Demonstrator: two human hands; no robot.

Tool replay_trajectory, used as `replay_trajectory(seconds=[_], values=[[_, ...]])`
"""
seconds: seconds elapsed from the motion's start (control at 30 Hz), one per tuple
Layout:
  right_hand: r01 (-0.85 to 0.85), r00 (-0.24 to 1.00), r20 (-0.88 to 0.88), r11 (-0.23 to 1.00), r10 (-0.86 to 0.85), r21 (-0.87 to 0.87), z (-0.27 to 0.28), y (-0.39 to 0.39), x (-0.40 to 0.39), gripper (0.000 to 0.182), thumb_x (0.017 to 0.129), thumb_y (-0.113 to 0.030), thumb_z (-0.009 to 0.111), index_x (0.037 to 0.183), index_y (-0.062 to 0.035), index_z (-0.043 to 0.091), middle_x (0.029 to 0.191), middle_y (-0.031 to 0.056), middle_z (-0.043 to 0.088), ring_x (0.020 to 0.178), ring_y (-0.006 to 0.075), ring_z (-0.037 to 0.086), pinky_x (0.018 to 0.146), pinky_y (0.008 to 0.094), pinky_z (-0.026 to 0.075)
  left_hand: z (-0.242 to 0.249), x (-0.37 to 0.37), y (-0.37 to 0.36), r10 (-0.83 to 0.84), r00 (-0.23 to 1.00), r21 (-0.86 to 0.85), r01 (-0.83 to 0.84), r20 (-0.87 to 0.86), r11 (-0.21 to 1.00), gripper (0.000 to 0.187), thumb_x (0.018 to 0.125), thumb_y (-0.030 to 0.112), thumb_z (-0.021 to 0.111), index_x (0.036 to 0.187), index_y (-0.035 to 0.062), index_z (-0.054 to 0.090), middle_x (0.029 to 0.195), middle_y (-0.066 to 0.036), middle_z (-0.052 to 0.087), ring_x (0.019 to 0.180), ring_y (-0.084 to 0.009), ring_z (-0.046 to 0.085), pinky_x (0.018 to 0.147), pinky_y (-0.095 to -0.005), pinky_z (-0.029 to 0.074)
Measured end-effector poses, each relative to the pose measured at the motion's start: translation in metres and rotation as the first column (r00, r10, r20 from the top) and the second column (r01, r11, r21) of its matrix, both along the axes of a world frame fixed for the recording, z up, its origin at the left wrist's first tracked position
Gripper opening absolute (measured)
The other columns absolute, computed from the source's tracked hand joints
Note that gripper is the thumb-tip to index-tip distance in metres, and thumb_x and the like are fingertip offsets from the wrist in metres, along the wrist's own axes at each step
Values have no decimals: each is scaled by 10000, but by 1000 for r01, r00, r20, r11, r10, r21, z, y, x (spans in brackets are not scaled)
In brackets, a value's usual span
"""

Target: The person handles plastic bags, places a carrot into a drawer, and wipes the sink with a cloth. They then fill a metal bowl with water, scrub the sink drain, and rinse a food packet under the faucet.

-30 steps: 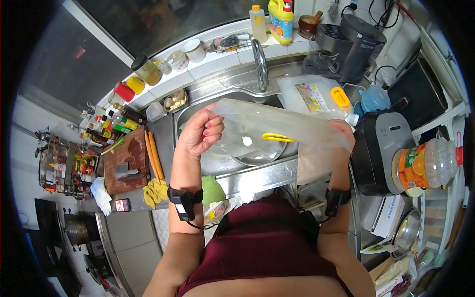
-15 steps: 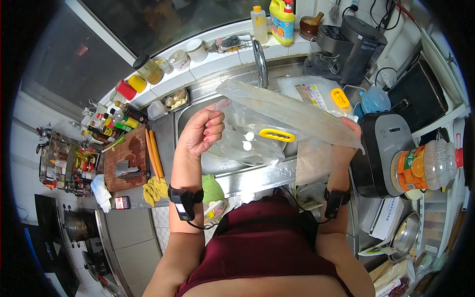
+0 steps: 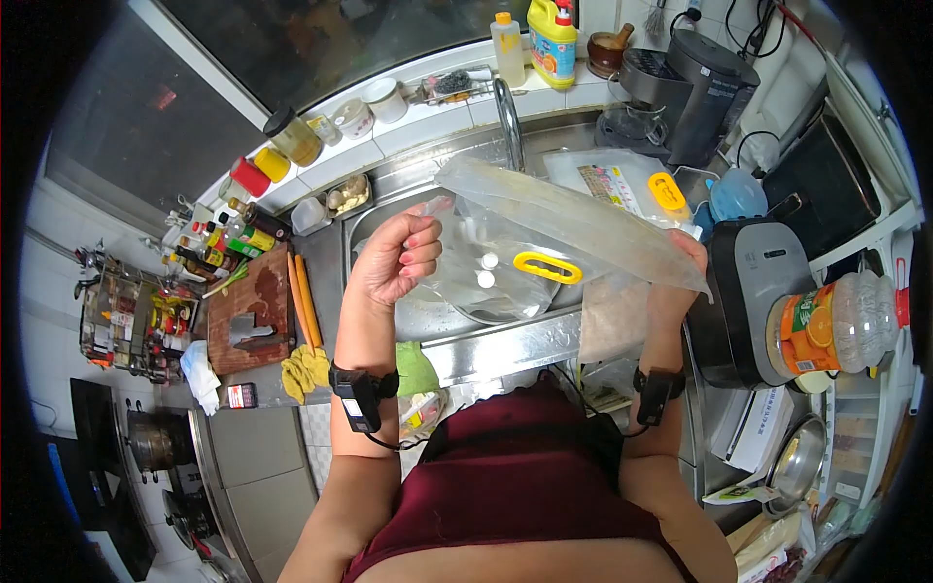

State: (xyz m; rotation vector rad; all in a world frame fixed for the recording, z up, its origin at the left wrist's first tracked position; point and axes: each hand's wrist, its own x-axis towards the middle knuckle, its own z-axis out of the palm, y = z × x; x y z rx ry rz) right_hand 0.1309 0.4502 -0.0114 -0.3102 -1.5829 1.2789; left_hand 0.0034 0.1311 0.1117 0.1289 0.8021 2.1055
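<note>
A clear plastic bag [image 3: 573, 212] with a yellow oval handle [image 3: 570, 277] and two white round knobs hangs stretched over the metal sink [image 3: 457, 350]. My left hand [image 3: 400, 255] is closed, fingers curled in, with a corner of the bag pinched at its top. At the bag's other end my right hand [image 3: 688, 255] grips the plastic edge from behind; some of its fingers are hidden. Behind the bag stands the curved faucet [image 3: 511, 131]. Another clear bag with a yellow handle [image 3: 668, 192] lies right of the faucet.
Left of the sink are a cutting board [image 3: 233, 306] with a cleaver [image 3: 251, 332], two carrots [image 3: 303, 296] and a yellow cloth [image 3: 305, 373]. Jars and bottles line the windowsill. A black-and-grey appliance [image 3: 748, 301] and a large orange-labelled jug [image 3: 826, 325] stand close by my right hand.
The bag has shifted slightly, its upper fold tilting a little to the right and down. Both hands stay in nearly the same place with their grip unchanged.
</note>
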Motion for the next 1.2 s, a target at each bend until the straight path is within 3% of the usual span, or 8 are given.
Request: replay_trajectory(seconds=[0.1,0.2,0.3,0.6,0.7,0.8,0.9,1.2], values=[[-8,1000,13,999,8,-48,5,-2,-2,169,808,-34,564,953,1,485,970,102,554,877,154,541,797,274,452,-2,1,1,-16,1000,-19,16,-3,1000,234,856,37,399,1080,0,455,592,39,330,437,-22,285,331,-146,229],[-26,999,-35,995,29,95,3,5,-6,163,817,-39,548,958,3,478,975,117,550,884,171,541,801,283,451,-2,0,2,-61,998,-9,61,1,998,243,856,39,401,1091,4,451,599,36,334,436,-25,285,326,-146,230],[-49,977,-205,997,61,61,9,9,-14,143,795,-20,557,927,18,520,942,129,580,873,201,564,812,302,451,-2,0,2,-116,993,-31,116,19,993,239,859,47,402,1091,15,447,607,29,339,438,-31,291,327,-145,237],[-126,973,-159,962,167,241,15,19,-21,101,819,-27,530,916,-1,518,941,129,573,876,197,555,805,296,449,-8,9,6,-132,990,-59,135,56,989,192,874,72,395,1055,25,438,656,1,359,462,-46,315,334,-149,263],[-233,963,-107,964,247,125,5,12,-22,109,809,-33,550,912,-3,535,936,114,584,870,186,558,802,286,448,-19,7,-1,-105,992,-39,108,76,993,195,875,72,391,1056,17,435,671,-4,362,470,-49,324,335,-149,271],[-165,986,5,979,165,118,3,5,-19,125,809,-36,560,926,-1,535,944,106,584,869,171,554,796,276,447,-20,5,-7,-111,990,17,109,88,994,162,875,67,388,1021,16,435,676,-6,362,474,-50,329,335,-149,276],[-123,992,-2,986,124,-116,-5,1,-24,121,796,-1,534,916,14,534,966,119,572,883,173,548,808,274,447,-15,8,-9,-102,988,33,99,112,995,124,875,61,384,981,20,433,675,-6,361,476,-50,330,334,-149,277],[-98,990,-117,985,81,-145,-3,-1,-35,106,813,-32,525,910,13,532,967,120,570,903,187,549,824,292,446,-16,15,-6,-87,985,56,80,146,995,67,874,69,406,931,33,413,684,-13,378,484,-53,335,341,-149,286]])
